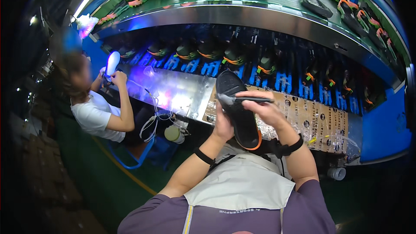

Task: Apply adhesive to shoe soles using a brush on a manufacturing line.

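Observation:
A black shoe (246, 126) with orange along its heel edge is turned bottom up in front of me, toe pointing away. My left hand (222, 125) is closed around its left side. Above the shoe's bottom, my right hand (266, 109) pinches a slim dark-handled brush (253, 99). Its pale tip lies against the left part of the shoe's bottom, near my left fingers, where a whitish patch shows. Cardboard with printed marks and clear tape (299, 117) covers the bench just beyond the right hand.
Several shoes stand on the green upper conveyor (268, 4). Below it, more shoes sit in a dark row with blue supports (284, 82). At left, a co-worker (102, 112) holds a shoe under violet light. Cables (152, 123) and a pale round container (174, 134) are between us.

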Tool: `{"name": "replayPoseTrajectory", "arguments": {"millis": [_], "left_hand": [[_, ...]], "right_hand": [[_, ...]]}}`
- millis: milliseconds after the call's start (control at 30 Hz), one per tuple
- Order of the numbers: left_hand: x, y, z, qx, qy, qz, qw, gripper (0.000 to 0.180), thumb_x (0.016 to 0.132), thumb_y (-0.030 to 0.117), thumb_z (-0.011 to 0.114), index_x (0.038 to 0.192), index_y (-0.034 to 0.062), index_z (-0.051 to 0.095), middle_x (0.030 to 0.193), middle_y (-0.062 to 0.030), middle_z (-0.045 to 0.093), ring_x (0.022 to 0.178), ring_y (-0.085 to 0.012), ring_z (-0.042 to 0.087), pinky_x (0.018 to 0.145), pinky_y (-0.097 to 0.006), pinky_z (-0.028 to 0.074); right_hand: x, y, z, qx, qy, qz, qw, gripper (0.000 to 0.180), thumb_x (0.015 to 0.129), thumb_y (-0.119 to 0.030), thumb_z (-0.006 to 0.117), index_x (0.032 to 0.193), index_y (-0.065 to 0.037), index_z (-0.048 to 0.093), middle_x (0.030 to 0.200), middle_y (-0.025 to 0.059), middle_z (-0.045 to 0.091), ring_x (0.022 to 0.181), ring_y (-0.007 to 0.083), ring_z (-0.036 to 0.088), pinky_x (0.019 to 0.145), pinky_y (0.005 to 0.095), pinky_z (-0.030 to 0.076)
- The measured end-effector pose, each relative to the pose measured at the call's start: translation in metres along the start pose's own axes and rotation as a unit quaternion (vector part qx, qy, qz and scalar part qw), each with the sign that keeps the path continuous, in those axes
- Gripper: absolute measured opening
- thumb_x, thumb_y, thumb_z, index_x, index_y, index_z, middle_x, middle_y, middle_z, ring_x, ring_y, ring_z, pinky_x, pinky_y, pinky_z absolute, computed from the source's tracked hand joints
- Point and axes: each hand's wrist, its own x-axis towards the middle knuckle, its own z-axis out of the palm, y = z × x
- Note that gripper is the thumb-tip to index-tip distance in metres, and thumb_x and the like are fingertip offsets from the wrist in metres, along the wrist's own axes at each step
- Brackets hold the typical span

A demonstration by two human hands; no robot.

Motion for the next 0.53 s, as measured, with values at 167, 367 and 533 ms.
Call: {"name": "replayPoseTrajectory", "arguments": {"millis": [167,367,533], "left_hand": [[0.003,0.005,0.001,0.102,0.035,0.033,0.994,0.084,0.106,0.073,0.018,0.154,0.0097,0.046,0.147,-0.0117,0.058,0.134,-0.0267,0.059,0.114,-0.043,0.048],[0.007,0.026,-0.002,0.028,0.038,0.017,0.999,0.085,0.103,0.076,0.026,0.152,0.0108,0.049,0.146,-0.0124,0.059,0.132,-0.028,0.059,0.115,-0.046,0.047],[0.017,0.042,-0.032,-0.062,-0.111,0.043,0.991,0.079,0.106,0.07,0.02,0.154,0.0146,0.047,0.149,-0.0105,0.057,0.135,-0.0283,0.056,0.117,-0.045,0.044]], "right_hand": [[0.007,0.006,0.009,-0.041,0.11,-0.083,0.99,0.027,0.093,-0.009,0.074,0.119,-0.001,0.076,0.105,0.0067,0.075,0.093,0.015,0.067,0.086,0.0296,0.053],[0.0,-0.008,0.006,-0.032,0.067,-0.034,0.997,0.026,0.09,-0.012,0.076,0.113,-0.001,0.077,0.108,0.0143,0.076,0.1,0.023,0.072,0.089,0.0348,0.056],[-0.006,-0.024,0.013,-0.229,-0.134,-0.12,0.957,0.03,0.088,-0.013,0.08,0.117,-0.007,0.077,0.095,0.015,0.074,0.087,0.0274,0.07,0.08,0.0401,0.055]]}}
